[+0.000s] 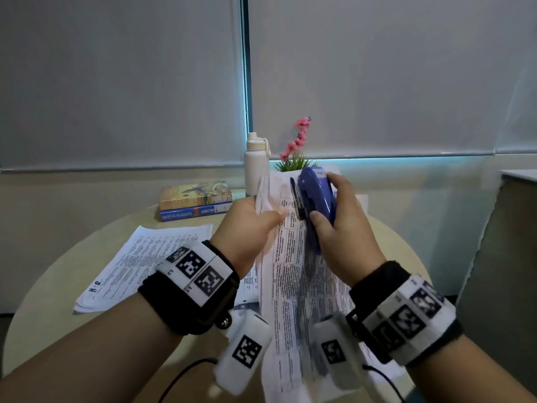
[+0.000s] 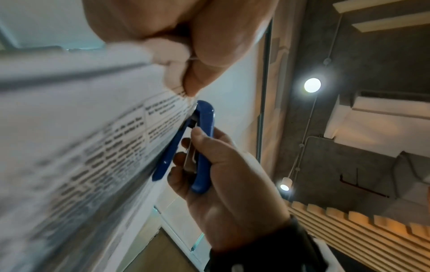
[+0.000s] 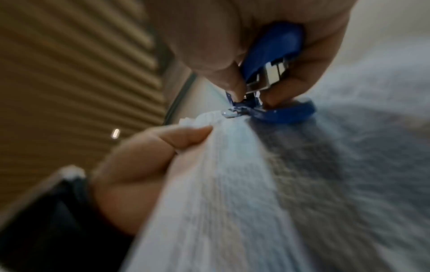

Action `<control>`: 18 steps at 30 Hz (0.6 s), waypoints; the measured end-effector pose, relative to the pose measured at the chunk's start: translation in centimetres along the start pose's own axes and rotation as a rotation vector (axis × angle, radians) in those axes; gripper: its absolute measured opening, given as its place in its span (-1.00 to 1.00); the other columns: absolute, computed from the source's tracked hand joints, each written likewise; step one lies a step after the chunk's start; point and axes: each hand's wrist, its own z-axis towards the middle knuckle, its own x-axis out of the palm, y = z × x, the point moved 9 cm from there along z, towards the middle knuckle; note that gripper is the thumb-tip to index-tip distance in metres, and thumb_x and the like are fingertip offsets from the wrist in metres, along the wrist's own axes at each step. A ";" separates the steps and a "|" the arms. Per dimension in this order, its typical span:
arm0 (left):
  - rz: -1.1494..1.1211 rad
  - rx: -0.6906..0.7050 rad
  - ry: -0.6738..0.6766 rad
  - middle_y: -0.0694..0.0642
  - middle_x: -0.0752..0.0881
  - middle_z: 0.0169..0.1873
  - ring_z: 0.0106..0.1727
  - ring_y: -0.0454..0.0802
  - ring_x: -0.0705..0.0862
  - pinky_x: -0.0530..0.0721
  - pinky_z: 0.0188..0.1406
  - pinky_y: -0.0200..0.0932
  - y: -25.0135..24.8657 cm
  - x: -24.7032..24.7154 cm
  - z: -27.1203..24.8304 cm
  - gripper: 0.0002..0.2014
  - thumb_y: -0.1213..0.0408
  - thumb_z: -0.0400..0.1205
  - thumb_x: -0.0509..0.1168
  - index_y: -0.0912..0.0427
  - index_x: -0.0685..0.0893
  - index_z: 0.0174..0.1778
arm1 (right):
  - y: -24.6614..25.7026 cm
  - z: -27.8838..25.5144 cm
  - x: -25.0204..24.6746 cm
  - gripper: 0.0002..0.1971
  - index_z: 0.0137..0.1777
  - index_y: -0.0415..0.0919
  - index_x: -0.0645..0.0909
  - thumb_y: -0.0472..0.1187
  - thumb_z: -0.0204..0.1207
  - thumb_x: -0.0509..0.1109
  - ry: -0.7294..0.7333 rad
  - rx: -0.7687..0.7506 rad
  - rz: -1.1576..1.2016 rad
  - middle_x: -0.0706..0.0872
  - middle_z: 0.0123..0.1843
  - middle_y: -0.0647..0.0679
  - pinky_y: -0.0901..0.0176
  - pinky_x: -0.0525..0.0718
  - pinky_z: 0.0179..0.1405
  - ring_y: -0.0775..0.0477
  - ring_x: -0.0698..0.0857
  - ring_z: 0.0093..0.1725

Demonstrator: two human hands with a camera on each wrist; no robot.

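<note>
My left hand pinches the upper left edge of a sheaf of printed papers lifted above the table. My right hand grips a blue stapler, whose mouth sits on the top edge of the sheets near the corner. In the left wrist view the stapler meets the papers just below my pinching left hand, with my right hand wrapped round it. In the blurred right wrist view the stapler bites the papers beside my left hand.
A round beige table carries a second stack of printed sheets at the left. Two stacked books, a white bottle and a pink-flowered plant stand at the back. A grey cabinet stands at the right.
</note>
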 end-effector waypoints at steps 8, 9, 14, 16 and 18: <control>-0.062 -0.042 0.046 0.23 0.82 -0.14 -0.16 0.08 0.82 0.81 -0.11 0.05 0.9 -1.5 0.1 -0.85 0.49 0.66 0.21 0.32 0.69 0.02 | -4.8 0.4 -1.4 -0.69 0.23 -0.03 0.45 -0.31 0.54 0.31 -0.056 0.376 0.579 0.66 -0.17 -0.02 0.09 0.69 -0.32 0.09 0.68 -0.34; -0.107 -0.050 0.023 0.27 0.82 -0.08 -0.13 0.11 0.82 0.81 -0.08 0.07 0.7 -2.3 0.3 -0.83 0.48 0.66 0.20 0.35 0.68 0.08 | -6.1 -0.3 -1.7 -0.86 0.08 -0.11 0.52 -0.30 0.57 0.29 -0.057 0.453 0.704 0.62 -0.31 -0.04 0.15 0.59 -0.43 0.09 0.61 -0.47; -0.368 -0.015 -0.085 0.38 0.72 0.18 0.10 0.24 0.77 0.79 -0.05 0.13 -0.2 -6.3 1.4 -0.68 0.46 0.69 0.11 0.40 0.56 0.34 | -8.7 -5.1 -3.8 -0.75 -0.12 -0.25 0.61 -0.08 0.30 0.44 -0.047 0.541 0.977 0.65 -0.33 -0.15 0.17 0.59 -0.40 -0.10 0.60 -0.36; -0.456 -0.031 -0.086 0.36 0.67 0.27 0.23 0.29 0.70 0.74 0.06 0.21 -0.1 -6.9 1.6 -0.64 0.42 0.72 0.07 0.35 0.51 0.43 | -9.4 -7.2 -2.8 -0.58 0.09 -0.35 0.61 -0.09 0.30 0.45 0.028 0.592 1.091 0.73 -0.16 -0.24 0.13 0.74 -0.26 -0.15 0.71 -0.24; -0.499 -0.045 -0.065 0.33 0.67 0.28 0.25 0.27 0.69 0.73 0.05 0.22 0.0 -6.7 1.4 -0.64 0.39 0.73 0.05 0.30 0.53 0.43 | -9.7 -8.9 -1.0 -0.41 0.26 -0.43 0.50 -0.10 0.32 0.52 0.103 0.648 1.172 0.71 -0.04 -0.36 -0.10 0.72 -0.02 -0.24 0.72 -0.14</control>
